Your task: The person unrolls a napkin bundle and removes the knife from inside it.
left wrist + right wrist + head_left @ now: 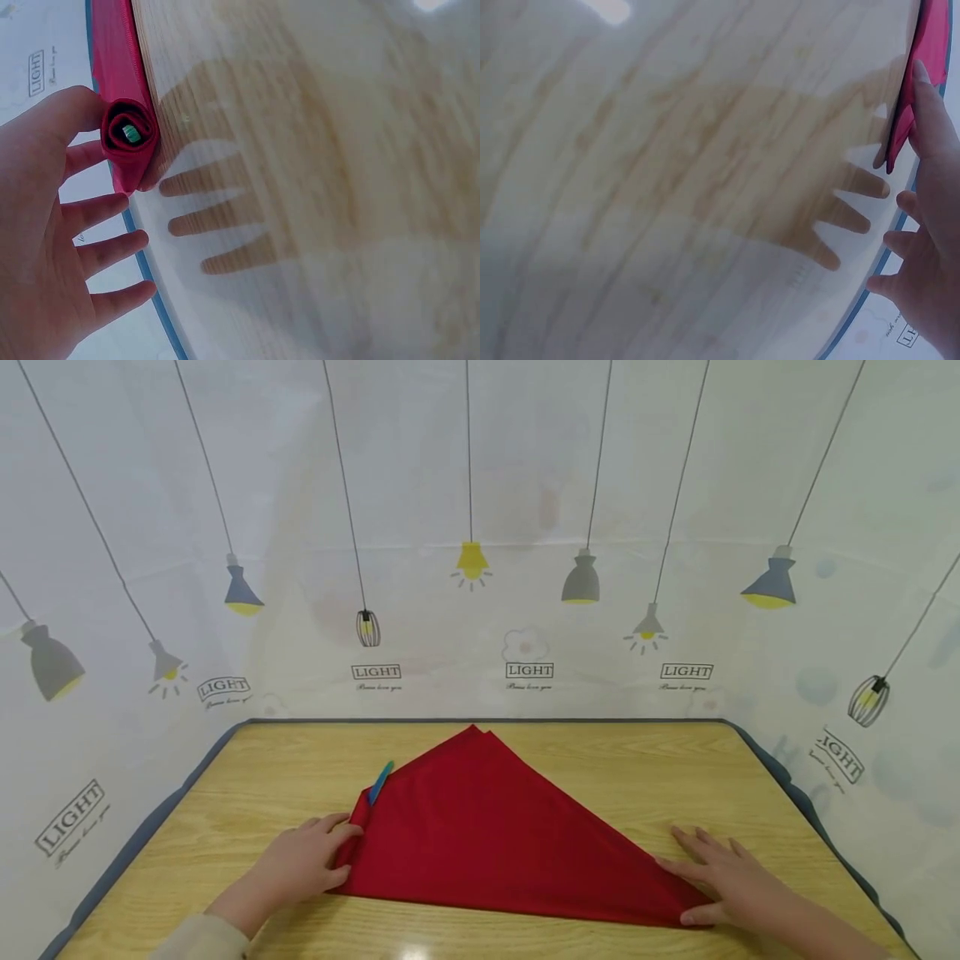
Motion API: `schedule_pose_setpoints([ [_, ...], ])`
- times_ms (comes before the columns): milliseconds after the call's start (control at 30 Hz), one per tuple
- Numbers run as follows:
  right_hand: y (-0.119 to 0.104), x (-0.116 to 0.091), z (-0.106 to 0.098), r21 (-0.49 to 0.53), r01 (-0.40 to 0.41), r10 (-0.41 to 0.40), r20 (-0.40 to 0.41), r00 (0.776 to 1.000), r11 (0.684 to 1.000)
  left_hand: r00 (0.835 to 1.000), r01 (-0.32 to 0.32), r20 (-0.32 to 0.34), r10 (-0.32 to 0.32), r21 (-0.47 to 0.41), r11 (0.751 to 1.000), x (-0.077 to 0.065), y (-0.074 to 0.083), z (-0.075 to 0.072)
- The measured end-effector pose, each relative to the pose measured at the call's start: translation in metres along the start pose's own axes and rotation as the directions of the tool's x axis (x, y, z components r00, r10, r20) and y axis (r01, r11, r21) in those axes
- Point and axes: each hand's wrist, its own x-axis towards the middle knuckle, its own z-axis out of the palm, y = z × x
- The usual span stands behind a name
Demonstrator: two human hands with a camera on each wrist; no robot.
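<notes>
A red cloth (487, 835) lies folded in a broad triangle on the wooden table, its left edge rolled up. My left hand (303, 860) grips this roll (129, 139) between thumb and index finger, the other fingers spread apart. A slim blue stick-like item (381, 782) pokes out of the roll's far end. In the left wrist view, a green-and-white tip (132, 134) shows inside the near end; most of what is rolled in stays hidden. My right hand (731, 877) rests on the cloth's right corner, thumb and index finger touching it, fingers fairly straight.
The light wooden table (277, 768) has a dark blue edge. A pale sheet (420, 510) printed with hanging lamps and "LIGHT" labels surrounds its back and sides. Glare and hand reflections show on the glossy tabletop.
</notes>
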Motion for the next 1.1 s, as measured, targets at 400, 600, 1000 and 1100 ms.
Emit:
schedule_pose_setpoints([
  [400, 0.009, -0.011, 0.0, 0.038, -0.037, 0.037, 0.018, 0.999, 0.999, 0.999, -0.031, -0.011, 0.031, -0.044, 0.999, 0.0, 0.004, 0.0],
  [600, 0.011, -0.013, -0.001, 0.054, -0.037, 0.036, 0.027, 0.999, 0.998, 1.0, -0.009, -0.013, 0.008, -0.034, 0.999, 0.002, 0.005, 0.005],
  [1000, 0.014, -0.015, -0.001, 0.026, -0.048, 0.048, 0.031, 0.998, 0.998, 1.0, 0.008, -0.004, -0.008, -0.01, 1.0, 0.001, 0.0, 0.007],
  [1100, 0.015, -0.016, -0.002, 0.026, -0.045, 0.044, 0.031, 0.999, 0.999, 1.0, 0.005, -0.01, -0.005, -0.011, 1.0, 0.0, 0.0, 0.006],
])
